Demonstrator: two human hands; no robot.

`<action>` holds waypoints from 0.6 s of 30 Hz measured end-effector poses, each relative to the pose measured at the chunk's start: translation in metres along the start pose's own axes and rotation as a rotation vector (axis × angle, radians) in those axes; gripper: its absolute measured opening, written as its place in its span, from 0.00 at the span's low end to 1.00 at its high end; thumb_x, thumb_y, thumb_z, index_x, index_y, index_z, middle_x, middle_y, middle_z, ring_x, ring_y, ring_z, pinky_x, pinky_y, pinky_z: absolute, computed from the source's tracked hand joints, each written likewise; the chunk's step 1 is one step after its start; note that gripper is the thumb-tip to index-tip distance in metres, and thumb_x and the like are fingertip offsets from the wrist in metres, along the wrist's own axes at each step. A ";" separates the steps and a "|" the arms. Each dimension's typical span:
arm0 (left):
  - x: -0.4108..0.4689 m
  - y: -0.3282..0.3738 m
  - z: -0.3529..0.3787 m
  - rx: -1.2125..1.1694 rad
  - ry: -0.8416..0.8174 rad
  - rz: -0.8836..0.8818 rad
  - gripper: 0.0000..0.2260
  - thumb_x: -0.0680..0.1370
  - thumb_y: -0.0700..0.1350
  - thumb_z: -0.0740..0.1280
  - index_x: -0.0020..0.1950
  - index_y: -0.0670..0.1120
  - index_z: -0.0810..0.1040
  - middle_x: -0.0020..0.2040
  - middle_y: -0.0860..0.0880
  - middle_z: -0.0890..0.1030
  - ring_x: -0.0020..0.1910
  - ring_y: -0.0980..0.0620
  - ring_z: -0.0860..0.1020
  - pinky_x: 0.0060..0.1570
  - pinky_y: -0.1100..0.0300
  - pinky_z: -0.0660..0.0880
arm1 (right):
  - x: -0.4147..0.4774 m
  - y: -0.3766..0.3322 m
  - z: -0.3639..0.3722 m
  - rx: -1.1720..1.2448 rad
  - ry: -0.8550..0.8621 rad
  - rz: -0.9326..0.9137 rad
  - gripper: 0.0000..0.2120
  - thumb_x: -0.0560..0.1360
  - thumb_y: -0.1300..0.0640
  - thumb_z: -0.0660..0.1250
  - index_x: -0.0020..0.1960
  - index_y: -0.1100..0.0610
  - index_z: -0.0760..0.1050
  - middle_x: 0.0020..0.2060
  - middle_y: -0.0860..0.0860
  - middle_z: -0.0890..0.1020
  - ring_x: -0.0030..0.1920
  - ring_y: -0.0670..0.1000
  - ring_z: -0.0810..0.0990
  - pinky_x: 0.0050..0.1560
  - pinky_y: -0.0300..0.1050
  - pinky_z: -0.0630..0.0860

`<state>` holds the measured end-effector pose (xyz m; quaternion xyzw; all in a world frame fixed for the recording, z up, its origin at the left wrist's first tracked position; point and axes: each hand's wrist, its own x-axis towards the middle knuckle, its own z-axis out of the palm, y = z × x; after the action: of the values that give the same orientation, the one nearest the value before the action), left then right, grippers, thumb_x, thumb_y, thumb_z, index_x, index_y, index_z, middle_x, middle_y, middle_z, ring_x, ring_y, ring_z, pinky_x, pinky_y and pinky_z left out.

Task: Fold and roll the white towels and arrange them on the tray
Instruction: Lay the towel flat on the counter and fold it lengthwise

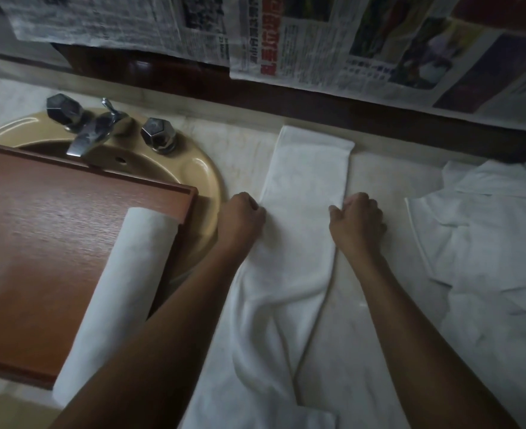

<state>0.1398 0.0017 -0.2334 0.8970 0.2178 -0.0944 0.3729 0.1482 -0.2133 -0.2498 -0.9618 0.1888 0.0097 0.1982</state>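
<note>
Closest, down at six o'clock: near end of the long towel (289, 258), crumpled and bumpy, not flat yet. A bit farther up, left hand (242, 215) at the towel's nine o'clock edge, fingers curled in tight, pinching that edge as far as can be told. Right hand (358, 222) at the three o'clock edge, curled the same way, pinching too. Towel right between both hands, touching both. Past the hands, toward twelve o'clock, far half of the towel smooth and straight, a thin strip flat on the counter (240, 156).

Looks like the folding step: strip made, rolling not begun on this one. Next, most likely: pull the bumpy near end flat, line up the sides, then roll tight from one end. Needs both hands even, or else a crooked roll.

Off at nine o'clock, one rolled towel (122, 283), done, lying along the three o'clock side of the tray (38, 227). Tray set over the sink (193, 171). At three o'clock, a heap of more white towels (487, 243), waiting. Farthest, at twelve o'clock, newspaper (317, 41) on the wall.
</note>
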 end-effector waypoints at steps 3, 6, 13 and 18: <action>-0.013 -0.011 -0.002 -0.014 0.006 0.018 0.05 0.74 0.49 0.69 0.47 0.49 0.78 0.40 0.50 0.81 0.41 0.46 0.81 0.42 0.53 0.79 | -0.025 -0.018 0.013 0.096 0.068 -0.442 0.19 0.77 0.50 0.69 0.66 0.54 0.75 0.64 0.57 0.77 0.64 0.63 0.74 0.62 0.58 0.71; -0.048 -0.038 -0.008 -0.007 -0.010 0.053 0.08 0.76 0.50 0.72 0.51 0.49 0.78 0.41 0.50 0.82 0.40 0.48 0.81 0.42 0.53 0.80 | -0.042 -0.030 0.044 -0.114 -0.097 -0.781 0.25 0.81 0.43 0.59 0.76 0.49 0.70 0.77 0.53 0.69 0.76 0.58 0.66 0.73 0.62 0.64; -0.146 -0.083 -0.024 0.011 -0.175 -0.048 0.08 0.76 0.49 0.71 0.39 0.49 0.77 0.33 0.52 0.79 0.32 0.56 0.76 0.31 0.62 0.69 | -0.029 -0.029 0.059 -0.261 -0.114 -0.843 0.26 0.84 0.41 0.52 0.81 0.44 0.61 0.82 0.46 0.60 0.82 0.54 0.56 0.78 0.64 0.54; -0.164 -0.091 -0.034 -0.432 -0.323 -0.324 0.09 0.79 0.48 0.73 0.48 0.43 0.79 0.36 0.43 0.85 0.31 0.47 0.81 0.29 0.55 0.77 | -0.016 -0.032 0.056 -0.259 -0.146 -0.854 0.26 0.85 0.41 0.48 0.82 0.44 0.59 0.82 0.46 0.59 0.82 0.54 0.55 0.79 0.63 0.52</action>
<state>-0.0476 0.0303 -0.2122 0.7240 0.3111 -0.2452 0.5648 0.1479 -0.1586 -0.2877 -0.9672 -0.2420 0.0185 0.0751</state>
